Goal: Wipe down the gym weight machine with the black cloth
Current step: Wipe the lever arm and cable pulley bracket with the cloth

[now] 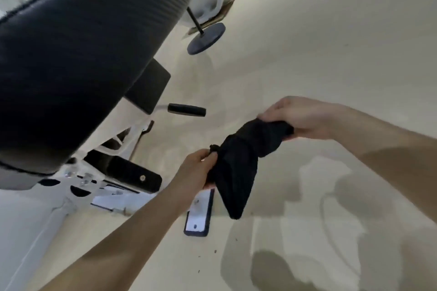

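Both hands hold the black cloth (243, 160) in the air above the pale floor (331, 42), to the right of the weight machine (71, 54). The left hand (196, 170) grips the cloth's lower bunched part, fingers curled round it. The right hand (300, 117) grips the upper end, fingers closed on the fabric. A loose corner hangs down over a white foot plate (199, 215).

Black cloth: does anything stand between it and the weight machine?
Nothing visible. The left hand and right hand both grip the black cloth in the air, right of the weight machine; only floor shows in the gap.
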A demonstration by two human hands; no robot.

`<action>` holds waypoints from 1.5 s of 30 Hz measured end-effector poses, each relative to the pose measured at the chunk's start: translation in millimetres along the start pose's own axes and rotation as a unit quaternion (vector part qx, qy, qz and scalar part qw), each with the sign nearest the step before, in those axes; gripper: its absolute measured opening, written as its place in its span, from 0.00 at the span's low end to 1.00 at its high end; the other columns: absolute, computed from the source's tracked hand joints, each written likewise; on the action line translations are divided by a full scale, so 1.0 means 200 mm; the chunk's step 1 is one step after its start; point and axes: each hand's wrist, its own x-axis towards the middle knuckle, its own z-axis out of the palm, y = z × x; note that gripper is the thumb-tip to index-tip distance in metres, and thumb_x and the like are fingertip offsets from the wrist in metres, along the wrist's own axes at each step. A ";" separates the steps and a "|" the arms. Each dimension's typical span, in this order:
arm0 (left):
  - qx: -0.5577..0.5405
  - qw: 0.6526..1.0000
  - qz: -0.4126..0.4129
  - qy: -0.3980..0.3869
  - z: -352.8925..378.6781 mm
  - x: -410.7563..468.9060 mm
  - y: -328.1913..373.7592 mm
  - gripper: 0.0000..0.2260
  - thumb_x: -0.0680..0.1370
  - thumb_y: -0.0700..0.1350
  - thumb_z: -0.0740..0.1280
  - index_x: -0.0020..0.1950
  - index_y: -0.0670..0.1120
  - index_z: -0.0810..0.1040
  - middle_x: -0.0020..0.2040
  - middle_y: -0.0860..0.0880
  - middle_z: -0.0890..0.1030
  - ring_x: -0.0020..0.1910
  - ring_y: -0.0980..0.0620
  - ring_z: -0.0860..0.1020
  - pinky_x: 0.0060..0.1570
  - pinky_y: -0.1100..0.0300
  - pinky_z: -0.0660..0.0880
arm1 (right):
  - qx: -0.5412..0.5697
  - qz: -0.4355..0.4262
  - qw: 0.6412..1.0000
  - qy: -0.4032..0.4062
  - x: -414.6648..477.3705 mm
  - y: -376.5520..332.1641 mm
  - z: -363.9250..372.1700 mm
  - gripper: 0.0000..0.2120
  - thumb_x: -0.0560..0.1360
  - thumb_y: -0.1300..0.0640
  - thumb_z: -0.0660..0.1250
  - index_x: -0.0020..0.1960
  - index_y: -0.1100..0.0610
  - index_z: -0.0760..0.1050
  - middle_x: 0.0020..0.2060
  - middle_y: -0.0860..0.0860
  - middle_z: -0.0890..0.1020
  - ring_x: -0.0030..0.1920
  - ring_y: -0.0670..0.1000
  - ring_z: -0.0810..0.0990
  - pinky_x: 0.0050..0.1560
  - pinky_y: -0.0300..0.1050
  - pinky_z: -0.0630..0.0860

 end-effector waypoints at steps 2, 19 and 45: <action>0.023 0.995 0.041 -0.085 0.13 0.05 0.06 0.06 0.79 0.33 0.62 0.49 0.38 0.78 0.36 0.44 0.79 0.33 0.47 0.76 0.31 0.65 0.73 | 0.031 0.044 0.997 0.052 -0.04 -0.07 -0.12 0.12 0.81 0.54 0.63 0.50 0.62 0.78 0.42 0.55 0.81 0.41 0.52 0.81 0.43 0.45 0.82; -0.146 0.988 0.054 -0.022 0.48 0.28 0.54 0.16 0.82 0.56 0.57 0.48 0.50 0.82 0.42 0.50 0.86 0.47 0.49 0.83 0.52 0.52 0.77 | -0.144 0.056 0.986 -0.066 0.20 -0.36 -0.59 0.26 0.71 0.64 0.74 0.65 0.47 0.71 0.55 0.52 0.80 0.49 0.50 0.80 0.46 0.43 0.79; -0.355 0.899 -0.148 0.209 0.38 0.81 0.67 0.12 0.81 0.49 0.64 0.62 0.45 0.77 0.54 0.43 0.83 0.51 0.46 0.82 0.52 0.50 0.79 | 0.026 0.035 0.995 -0.094 1.18 -0.27 -0.94 0.11 0.79 0.60 0.62 0.61 0.51 0.70 0.40 0.54 0.77 0.38 0.53 0.73 0.42 0.46 0.72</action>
